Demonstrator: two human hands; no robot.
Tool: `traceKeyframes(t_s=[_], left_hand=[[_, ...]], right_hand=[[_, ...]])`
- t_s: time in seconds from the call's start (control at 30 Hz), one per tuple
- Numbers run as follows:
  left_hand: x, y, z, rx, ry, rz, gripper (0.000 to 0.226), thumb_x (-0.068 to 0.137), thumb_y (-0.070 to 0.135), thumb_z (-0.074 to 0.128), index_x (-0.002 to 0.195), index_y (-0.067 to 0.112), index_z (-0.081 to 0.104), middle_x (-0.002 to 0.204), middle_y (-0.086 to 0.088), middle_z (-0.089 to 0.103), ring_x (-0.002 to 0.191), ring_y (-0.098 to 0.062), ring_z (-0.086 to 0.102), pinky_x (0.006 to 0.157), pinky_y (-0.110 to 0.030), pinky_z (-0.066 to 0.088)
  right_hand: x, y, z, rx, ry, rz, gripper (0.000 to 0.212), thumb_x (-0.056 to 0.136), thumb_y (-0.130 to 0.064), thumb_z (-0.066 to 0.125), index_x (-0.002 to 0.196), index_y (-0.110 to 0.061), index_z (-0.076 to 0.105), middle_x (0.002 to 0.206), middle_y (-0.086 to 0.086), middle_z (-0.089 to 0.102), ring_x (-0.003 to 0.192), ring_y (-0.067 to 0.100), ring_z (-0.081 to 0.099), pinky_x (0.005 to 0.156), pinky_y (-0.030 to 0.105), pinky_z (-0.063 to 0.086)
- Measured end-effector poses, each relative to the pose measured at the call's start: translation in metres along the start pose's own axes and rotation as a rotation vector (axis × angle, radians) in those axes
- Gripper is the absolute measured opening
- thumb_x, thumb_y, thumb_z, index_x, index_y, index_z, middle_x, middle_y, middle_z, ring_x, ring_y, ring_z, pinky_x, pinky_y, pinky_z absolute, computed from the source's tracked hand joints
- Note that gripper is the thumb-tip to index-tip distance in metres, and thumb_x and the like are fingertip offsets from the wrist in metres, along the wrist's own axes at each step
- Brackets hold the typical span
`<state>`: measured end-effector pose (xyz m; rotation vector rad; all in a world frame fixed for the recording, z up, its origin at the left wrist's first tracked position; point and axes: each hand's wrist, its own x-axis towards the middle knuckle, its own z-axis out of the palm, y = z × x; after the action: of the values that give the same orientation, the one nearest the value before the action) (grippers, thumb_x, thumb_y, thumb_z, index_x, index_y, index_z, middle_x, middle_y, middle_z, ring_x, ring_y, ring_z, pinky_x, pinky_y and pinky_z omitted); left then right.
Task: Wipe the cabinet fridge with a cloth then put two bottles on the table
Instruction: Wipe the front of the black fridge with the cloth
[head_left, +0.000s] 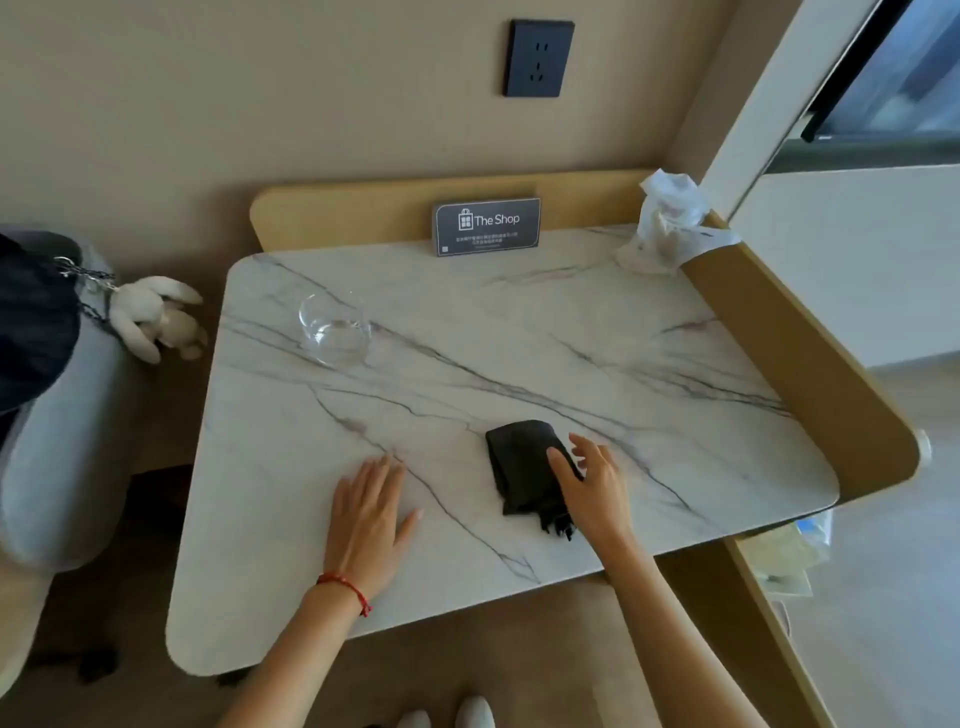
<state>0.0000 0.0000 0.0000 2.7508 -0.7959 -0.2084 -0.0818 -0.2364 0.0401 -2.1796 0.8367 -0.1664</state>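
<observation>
Head view: very start of the job, by my read; this is the cloth pickup, wipe not begun. Cloth (522, 467), dark and folded, lies on the table (519, 353) near the front edge, right of centre. Right hand (592, 486) sits over the cloth's right side, fingers spread, fingertips (558, 460) touching or just above the fabric; no closed grip yet, so call it released and about to grasp. Left hand (366, 519) lies flat on the marble, palm down, holding nothing, well apart from the cloth. Fridge not in view, bottles not in view, so both are somewhere off-frame. Next move calls for pinching the fold shut so the cloth comes up in one piece, then turning away from the table to find the fridge. Containers: one clear glass (335, 327) at back left, looks like a little water in the bottom, hard to be sure through the glare. White crumpled wrap (667, 218) at the back right corner may cover another cup; can't tell. Sign (485, 226) leans on the rear rail.
</observation>
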Motion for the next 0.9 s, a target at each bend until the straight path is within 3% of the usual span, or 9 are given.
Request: traceKeyframes(t_s=[0.27,0.43,0.57,0.7,0.9], left_hand=[[-0.002,-0.001,0.006,-0.021,0.041,-0.036,0.066,0.094,0.05,0.009,0.123,0.008,0.051,0.132,-0.015,0.053,0.122,-0.03,0.043,0.093,-0.055,0.042],[-0.003,0.001,0.004,-0.016,0.03,-0.039,0.057,0.093,0.045,0.023,0.123,0.007,0.054,0.132,-0.016,0.053,0.121,-0.033,0.048,0.094,-0.056,0.04],[-0.004,0.001,0.001,-0.003,0.017,-0.038,0.063,0.094,0.048,0.014,0.122,0.007,0.054,0.132,-0.015,0.054,0.121,-0.033,0.049,0.094,-0.055,0.04],[-0.005,0.0,0.001,-0.044,0.039,-0.007,0.052,0.082,0.037,0.036,0.116,0.006,0.059,0.127,-0.017,0.057,0.117,-0.035,0.053,0.093,-0.057,0.04],[-0.018,0.009,0.009,-0.11,0.074,0.07,0.049,0.081,0.032,0.038,0.112,0.002,0.061,0.122,-0.02,0.059,0.115,-0.036,0.054,0.095,-0.058,0.037]], right_hand=[[0.003,-0.01,0.02,-0.062,0.024,0.108,0.062,0.085,-0.044,0.057,0.134,-0.009,0.04,0.124,0.011,0.05,0.112,0.026,0.049,0.083,0.031,0.042],[0.002,-0.012,0.022,-0.021,0.056,0.148,0.052,0.083,-0.037,0.061,0.125,-0.007,0.049,0.117,0.011,0.056,0.099,0.023,0.053,0.073,0.027,0.04],[-0.004,-0.013,0.017,0.055,0.116,0.129,0.046,0.081,-0.033,0.065,0.117,-0.007,0.055,0.106,0.01,0.062,0.084,0.016,0.051,0.069,0.025,0.04],[-0.021,-0.011,0.011,0.158,0.182,0.142,0.046,0.079,-0.031,0.068,0.117,-0.009,0.055,0.102,0.004,0.06,0.086,0.016,0.053,0.07,0.025,0.044],[-0.059,0.0,-0.003,0.329,0.277,0.183,0.042,0.08,-0.027,0.069,0.116,-0.015,0.051,0.103,-0.003,0.053,0.084,0.009,0.053,0.059,0.01,0.04]])
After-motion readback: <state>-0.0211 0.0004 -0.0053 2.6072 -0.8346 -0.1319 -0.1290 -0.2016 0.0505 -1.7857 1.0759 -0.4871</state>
